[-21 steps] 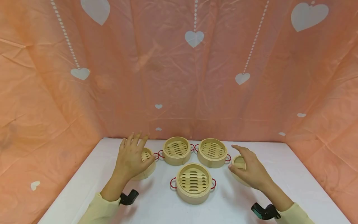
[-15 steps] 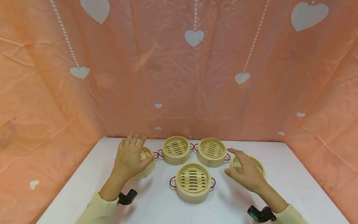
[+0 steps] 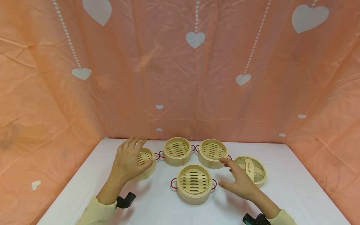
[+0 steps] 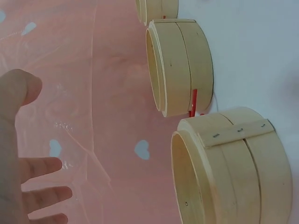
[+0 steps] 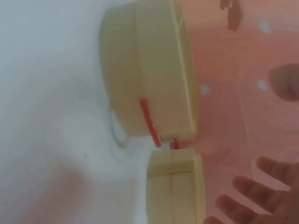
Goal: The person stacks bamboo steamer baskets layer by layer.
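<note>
In the head view my left hand hovers with spread fingers over the leftmost bamboo steamer basket, partly covering it. Its nearness shows in the left wrist view, where a basket stands beside the fingers, which hold nothing. My right hand is in the air between the front basket and a round bamboo lid with a woven top and a flat strip across it. Its fingers are slightly bent and grip nothing. The front basket has red handles and a slatted floor.
Two more slatted baskets stand behind, a back left basket and a back right basket, their red handles almost meeting. All rest on a white table. An orange sheet with white hearts hangs behind and at both sides.
My right hand has moved left and nearer to me, off the lid, which is now mostly uncovered. My left hand has shifted slightly left. The baskets have stayed put.
</note>
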A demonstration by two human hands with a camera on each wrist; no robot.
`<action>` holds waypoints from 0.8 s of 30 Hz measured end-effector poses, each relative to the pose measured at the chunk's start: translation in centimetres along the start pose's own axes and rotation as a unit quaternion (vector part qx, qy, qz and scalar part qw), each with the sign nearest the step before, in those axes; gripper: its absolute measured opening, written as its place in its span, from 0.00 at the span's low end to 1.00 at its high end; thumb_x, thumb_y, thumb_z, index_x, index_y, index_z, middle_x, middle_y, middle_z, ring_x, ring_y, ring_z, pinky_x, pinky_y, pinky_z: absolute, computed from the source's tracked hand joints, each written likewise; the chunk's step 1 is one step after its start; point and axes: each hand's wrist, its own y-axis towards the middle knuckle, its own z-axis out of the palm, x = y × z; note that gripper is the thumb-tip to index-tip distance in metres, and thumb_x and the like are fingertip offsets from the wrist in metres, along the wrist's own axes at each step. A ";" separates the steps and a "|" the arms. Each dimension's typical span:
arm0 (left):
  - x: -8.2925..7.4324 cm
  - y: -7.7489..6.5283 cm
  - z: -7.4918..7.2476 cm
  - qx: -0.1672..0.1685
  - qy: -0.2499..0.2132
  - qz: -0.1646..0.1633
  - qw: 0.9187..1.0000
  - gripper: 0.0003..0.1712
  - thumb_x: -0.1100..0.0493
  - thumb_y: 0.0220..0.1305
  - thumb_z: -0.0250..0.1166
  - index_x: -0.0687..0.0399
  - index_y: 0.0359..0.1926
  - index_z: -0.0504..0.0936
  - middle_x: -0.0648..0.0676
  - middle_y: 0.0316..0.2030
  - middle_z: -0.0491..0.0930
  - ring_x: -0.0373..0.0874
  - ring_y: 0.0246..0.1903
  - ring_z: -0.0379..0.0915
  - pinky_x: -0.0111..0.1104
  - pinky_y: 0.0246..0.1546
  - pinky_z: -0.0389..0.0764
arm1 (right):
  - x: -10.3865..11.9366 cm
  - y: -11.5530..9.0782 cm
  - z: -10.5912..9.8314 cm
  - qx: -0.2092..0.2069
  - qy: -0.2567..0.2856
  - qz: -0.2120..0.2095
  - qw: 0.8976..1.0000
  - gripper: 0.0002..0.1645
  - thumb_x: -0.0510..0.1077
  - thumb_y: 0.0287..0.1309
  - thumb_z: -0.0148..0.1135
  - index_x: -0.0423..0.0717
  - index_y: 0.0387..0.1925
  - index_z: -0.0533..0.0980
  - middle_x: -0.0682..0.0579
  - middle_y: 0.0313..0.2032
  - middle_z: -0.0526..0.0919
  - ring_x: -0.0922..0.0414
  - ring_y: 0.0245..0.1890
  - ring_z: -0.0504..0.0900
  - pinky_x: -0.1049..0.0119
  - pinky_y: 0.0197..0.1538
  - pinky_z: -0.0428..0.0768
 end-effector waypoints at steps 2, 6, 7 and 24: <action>0.2 -0.2 0.1 0.000 -0.002 0.003 1.000 0.40 0.38 0.45 0.69 0.52 0.58 0.75 0.61 0.56 0.75 0.63 0.62 0.64 0.60 0.56 0.66 | 0.0 -0.1 0.4 -0.002 0.001 -0.009 1.000 0.43 0.44 0.42 0.72 0.43 0.63 0.67 0.45 0.57 0.76 0.45 0.54 0.75 0.52 0.52 0.77; 0.5 -0.6 0.4 0.002 -0.010 0.017 1.000 0.37 0.39 0.44 0.69 0.53 0.53 0.78 0.59 0.52 0.78 0.60 0.59 0.68 0.59 0.53 0.69 | -0.1 -0.2 1.2 0.001 0.015 -0.017 1.000 0.43 0.44 0.42 0.72 0.43 0.62 0.67 0.46 0.57 0.76 0.46 0.53 0.75 0.54 0.52 0.78; 0.5 -0.7 0.4 0.002 -0.012 0.021 1.000 0.36 0.39 0.43 0.69 0.53 0.53 0.79 0.58 0.50 0.78 0.60 0.57 0.69 0.58 0.52 0.70 | -0.2 -0.3 1.4 0.004 0.019 -0.017 1.000 0.43 0.44 0.42 0.72 0.43 0.62 0.67 0.45 0.56 0.76 0.46 0.53 0.76 0.54 0.52 0.78; 0.5 -1.8 1.7 0.040 -0.039 0.021 0.998 0.30 0.43 0.45 0.72 0.54 0.48 0.80 0.56 0.49 0.81 0.54 0.45 0.78 0.50 0.40 0.77 | -0.8 -0.5 3.0 0.094 0.120 0.035 0.988 0.46 0.45 0.47 0.71 0.37 0.65 0.61 0.37 0.58 0.71 0.41 0.57 0.73 0.51 0.57 0.76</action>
